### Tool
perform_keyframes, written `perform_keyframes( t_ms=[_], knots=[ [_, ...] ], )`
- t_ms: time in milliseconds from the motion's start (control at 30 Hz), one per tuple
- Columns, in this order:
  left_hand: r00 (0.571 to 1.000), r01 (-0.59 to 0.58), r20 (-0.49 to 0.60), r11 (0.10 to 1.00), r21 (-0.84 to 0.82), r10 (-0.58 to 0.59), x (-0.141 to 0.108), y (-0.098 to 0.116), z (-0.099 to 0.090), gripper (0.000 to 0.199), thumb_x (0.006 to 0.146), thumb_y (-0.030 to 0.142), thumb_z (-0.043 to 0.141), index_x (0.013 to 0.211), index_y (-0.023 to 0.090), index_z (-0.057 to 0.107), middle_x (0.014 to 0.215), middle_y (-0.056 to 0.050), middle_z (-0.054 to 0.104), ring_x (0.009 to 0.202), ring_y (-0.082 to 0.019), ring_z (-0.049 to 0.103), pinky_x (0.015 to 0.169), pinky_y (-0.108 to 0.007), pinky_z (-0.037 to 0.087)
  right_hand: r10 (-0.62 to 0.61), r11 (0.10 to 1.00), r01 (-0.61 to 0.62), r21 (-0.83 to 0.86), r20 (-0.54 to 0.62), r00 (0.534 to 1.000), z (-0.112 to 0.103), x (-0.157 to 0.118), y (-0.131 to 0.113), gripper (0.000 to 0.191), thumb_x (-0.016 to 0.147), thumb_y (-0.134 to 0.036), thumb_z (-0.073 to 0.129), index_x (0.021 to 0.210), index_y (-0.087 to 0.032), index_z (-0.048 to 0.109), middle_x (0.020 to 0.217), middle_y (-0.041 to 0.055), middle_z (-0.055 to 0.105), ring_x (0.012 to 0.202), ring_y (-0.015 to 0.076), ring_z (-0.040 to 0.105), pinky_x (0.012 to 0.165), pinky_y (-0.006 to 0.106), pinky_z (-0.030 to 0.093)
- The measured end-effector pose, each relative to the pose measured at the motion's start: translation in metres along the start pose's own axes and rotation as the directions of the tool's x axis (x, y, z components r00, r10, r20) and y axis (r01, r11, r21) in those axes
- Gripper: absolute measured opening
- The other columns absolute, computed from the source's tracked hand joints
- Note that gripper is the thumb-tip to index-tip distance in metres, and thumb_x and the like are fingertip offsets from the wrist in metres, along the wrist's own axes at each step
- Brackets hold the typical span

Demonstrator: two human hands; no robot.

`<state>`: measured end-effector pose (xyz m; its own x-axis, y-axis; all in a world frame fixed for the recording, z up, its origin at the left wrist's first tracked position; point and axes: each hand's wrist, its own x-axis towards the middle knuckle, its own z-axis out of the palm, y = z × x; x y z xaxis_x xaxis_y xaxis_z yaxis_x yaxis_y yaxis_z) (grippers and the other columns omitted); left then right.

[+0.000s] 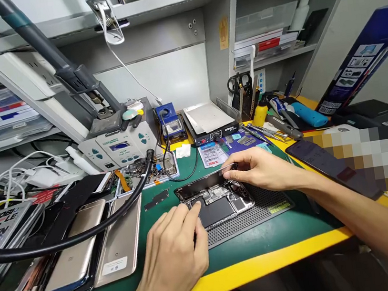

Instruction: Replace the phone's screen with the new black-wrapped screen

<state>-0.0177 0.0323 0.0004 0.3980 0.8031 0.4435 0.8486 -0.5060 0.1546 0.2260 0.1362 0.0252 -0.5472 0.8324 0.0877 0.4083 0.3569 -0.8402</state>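
An opened phone (217, 210) lies on a grey perforated mat (241, 225), its battery and circuit parts exposed. Its dark screen panel (199, 185) stands tilted up along the far long edge. My right hand (258, 170) pinches the panel's right end between thumb and fingers. My left hand (179, 244) rests at the phone's near left corner, fingers bent and index fingertip on or just above the inside; whether it grips anything is hidden. A thin dark plate (156, 200) lies left of the phone.
Stacked phones and back covers (117, 243) fill the left side, crossed by a black hose (85, 242). Behind stand a hot-air station (118, 146), a parts tray (171, 165) and a heating unit (212, 123). Tools (267, 130) and a dark phone (330, 167) lie right.
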Motion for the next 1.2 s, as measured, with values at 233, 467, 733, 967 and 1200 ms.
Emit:
perform_keyframes(
  t_ms=[233,467,733,967,1200],
  knots=[
    [0.999,-0.046,-0.004,0.999,0.014,0.046,0.004,-0.003,0.007,0.035,0.091,0.012,0.050,0.122,0.014,0.066,0.082,-0.003,0.061,0.066,-0.017,0.057,0.058,-0.033,0.045,0.031,0.999,-0.031,-0.007,0.003,1.000,-0.001,-0.001,0.001,0.024,0.093,-0.041,0.062,0.092,-0.019,0.072,0.072,-0.0016,0.062,0.063,0.0134,0.050,0.056,0.025,0.038],
    [0.997,-0.076,0.003,0.997,-0.005,0.076,0.005,-0.005,0.011,0.037,0.089,0.010,0.052,0.123,0.015,0.066,0.082,-0.003,0.059,0.065,-0.017,0.057,0.055,-0.032,0.046,0.071,0.997,-0.070,-0.027,0.011,0.997,-0.001,-0.001,-0.002,0.025,0.094,-0.043,0.061,0.095,-0.021,0.073,0.075,-0.0007,0.066,0.064,0.0144,0.052,0.057,0.027,0.040],
    [0.997,-0.077,0.004,0.997,0.006,0.077,0.004,-0.009,0.014,0.038,0.087,0.010,0.052,0.121,0.017,0.067,0.092,-0.004,0.071,0.072,-0.019,0.068,0.060,-0.034,0.055,0.122,0.993,-0.122,-0.002,0.001,0.993,0.000,-0.002,-0.003,0.023,0.094,-0.042,0.062,0.099,-0.024,0.075,0.085,-0.0007,0.073,0.074,0.0162,0.059,0.065,0.027,0.046],
    [0.999,-0.018,-0.041,0.999,0.049,0.020,0.005,-0.012,0.020,0.036,0.085,0.013,0.049,0.114,0.022,0.067,0.078,0.001,0.068,0.059,-0.016,0.067,0.048,-0.031,0.052,0.142,0.988,-0.143,-0.054,-0.010,0.990,-0.001,-0.002,-0.002,0.017,0.093,-0.044,0.065,0.098,-0.030,0.074,0.094,-0.0030,0.074,0.084,0.0179,0.066,0.075,0.028,0.051],
    [0.995,-0.085,-0.043,0.991,0.102,0.090,0.006,-0.018,0.021,0.037,0.082,0.010,0.052,0.115,0.020,0.065,0.078,0.000,0.070,0.057,-0.014,0.067,0.048,-0.027,0.053,0.135,0.987,-0.136,-0.083,-0.019,0.991,-0.001,-0.002,-0.002,0.012,0.092,-0.042,0.067,0.099,-0.035,0.074,0.104,-0.0057,0.075,0.092,0.0178,0.068,0.078,0.025,0.054]
  ],
)
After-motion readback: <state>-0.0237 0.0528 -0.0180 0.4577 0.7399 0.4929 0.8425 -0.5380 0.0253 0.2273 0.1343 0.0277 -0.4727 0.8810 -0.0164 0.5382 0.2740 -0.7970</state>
